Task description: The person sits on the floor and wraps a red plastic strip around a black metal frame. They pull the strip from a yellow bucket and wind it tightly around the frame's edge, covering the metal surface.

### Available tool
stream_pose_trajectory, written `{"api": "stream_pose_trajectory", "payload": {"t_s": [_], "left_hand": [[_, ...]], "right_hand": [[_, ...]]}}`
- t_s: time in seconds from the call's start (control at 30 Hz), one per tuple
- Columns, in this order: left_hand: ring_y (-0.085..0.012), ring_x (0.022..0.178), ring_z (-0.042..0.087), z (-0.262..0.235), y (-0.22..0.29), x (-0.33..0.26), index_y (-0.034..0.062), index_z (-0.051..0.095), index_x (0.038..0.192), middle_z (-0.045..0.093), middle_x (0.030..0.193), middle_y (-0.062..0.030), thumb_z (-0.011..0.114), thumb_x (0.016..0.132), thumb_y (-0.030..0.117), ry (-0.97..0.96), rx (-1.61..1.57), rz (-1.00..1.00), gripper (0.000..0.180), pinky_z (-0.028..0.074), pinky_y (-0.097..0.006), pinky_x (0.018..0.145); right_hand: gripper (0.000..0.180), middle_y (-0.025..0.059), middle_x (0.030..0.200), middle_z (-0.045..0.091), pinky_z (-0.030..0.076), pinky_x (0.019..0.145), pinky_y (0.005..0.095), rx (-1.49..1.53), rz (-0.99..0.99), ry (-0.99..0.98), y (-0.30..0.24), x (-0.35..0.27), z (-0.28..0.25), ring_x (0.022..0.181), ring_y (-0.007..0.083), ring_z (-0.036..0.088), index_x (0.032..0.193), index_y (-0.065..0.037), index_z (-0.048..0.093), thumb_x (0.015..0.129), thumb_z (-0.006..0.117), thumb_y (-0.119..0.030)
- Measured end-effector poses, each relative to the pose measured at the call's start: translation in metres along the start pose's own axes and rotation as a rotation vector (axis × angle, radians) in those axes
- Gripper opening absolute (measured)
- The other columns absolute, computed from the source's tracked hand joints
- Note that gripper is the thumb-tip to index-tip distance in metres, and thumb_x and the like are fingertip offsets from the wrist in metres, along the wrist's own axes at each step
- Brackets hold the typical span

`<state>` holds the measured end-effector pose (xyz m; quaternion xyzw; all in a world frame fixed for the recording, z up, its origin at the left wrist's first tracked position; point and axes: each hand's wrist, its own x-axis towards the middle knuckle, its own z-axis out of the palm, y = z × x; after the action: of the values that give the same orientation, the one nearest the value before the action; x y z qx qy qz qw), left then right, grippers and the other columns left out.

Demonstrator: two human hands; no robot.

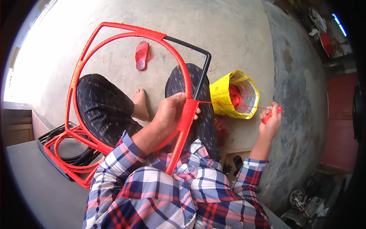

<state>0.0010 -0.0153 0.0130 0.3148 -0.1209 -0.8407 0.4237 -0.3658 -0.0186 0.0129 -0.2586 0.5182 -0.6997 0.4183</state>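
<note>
The left hand [167,112] is clamped on the frame [187,114], over the legs [103,105]. Taut cord [215,102] runs rightward from it to the right hand [271,121], closed around a bundle [280,110]; the bare bar [202,77] extends forward, nearer the left.

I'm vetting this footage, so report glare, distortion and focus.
Head view: glare bleaches the upper-left floor; a bluish light strip glows at upper right. Head view: the fisheye curves the dim red panel; corners go black. Head view: the red-wrapped frame looks fairly sharp; the lower-right clutter is dim.
</note>
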Motion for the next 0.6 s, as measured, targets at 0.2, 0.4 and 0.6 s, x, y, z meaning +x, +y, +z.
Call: {"api": "stream_pose_trajectory", "payload": {"t_s": [0.2, 0.4, 0.6], "left_hand": [[-0.0295, 0.086, 0.068, 0.006, -0.007, -0.003, -0.0016, 0.054, 0.104, 0.066, 0.097, -0.0193, 0.041, 0.098, 0.013, 0.149, -0.120, -0.013, 0.021, 0.059, -0.042, 0.078], [-0.0241, 0.088, 0.069, -0.005, -0.005, 0.001, -0.0012, 0.055, 0.106, 0.066, 0.098, -0.0148, 0.048, 0.098, 0.003, 0.186, -0.003, 0.042, 0.011, 0.060, -0.035, 0.078], [-0.0221, 0.086, 0.070, 0.018, 0.000, -0.013, -0.0008, 0.055, 0.108, 0.067, 0.098, -0.0141, 0.051, 0.099, 0.005, 0.163, -0.108, 0.041, 0.011, 0.059, -0.032, 0.079]], "right_hand": [[0.020, 0.0010, 0.068, 0.048, 0.035, 0.045, 0.0253, 0.037, -0.061, 0.171, 0.039, 0.037, -0.030, 0.051, 0.0094, 0.043, 0.103, -0.005, 0.050, 0.103, 0.052, -0.025], [0.023, 0.0029, 0.082, 0.057, 0.041, 0.054, 0.0254, 0.101, 0.313, -0.232, 0.034, -0.044, 0.051, 0.068, 0.0117, 0.053, 0.107, -0.006, 0.062, 0.089, 0.049, -0.012], [0.029, 0.0115, 0.095, 0.064, 0.052, 0.078, 0.0342, -0.781, 0.006, -1.015, 0.032, -0.103, 0.132, 0.089, 0.0222, 0.066, 0.110, 0.001, 0.064, 0.082, 0.066, -0.004]]}}
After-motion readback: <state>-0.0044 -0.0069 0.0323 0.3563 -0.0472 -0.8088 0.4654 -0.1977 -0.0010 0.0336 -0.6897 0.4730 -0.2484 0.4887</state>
